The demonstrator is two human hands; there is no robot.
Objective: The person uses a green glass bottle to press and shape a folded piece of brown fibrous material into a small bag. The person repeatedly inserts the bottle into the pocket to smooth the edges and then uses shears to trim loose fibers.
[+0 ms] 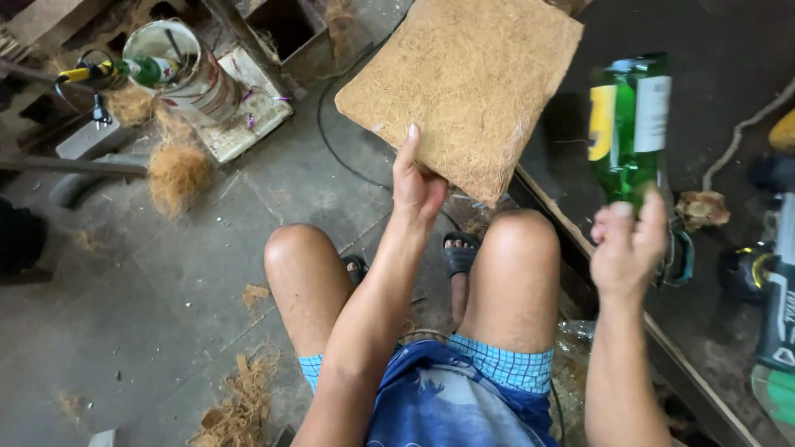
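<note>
My left hand [416, 186] grips the near edge of a square tan coir fibre mat [464, 83], holding it up over the floor in front of my knees. My right hand [627, 244] is shut on the neck of a green glass bottle [629, 124] with a white and yellow label, held bottom up to the right of the mat. I am seated, with bare knees and sandalled feet below the mat.
A tin can [186, 70] holding tools and a green bottle stands on a white slab at top left, beside clumps of coir fibre [175, 174]. A black cable [331, 149] runs across the concrete floor. A dark low workbench [729, 74] with power tools [766, 281] lies at right.
</note>
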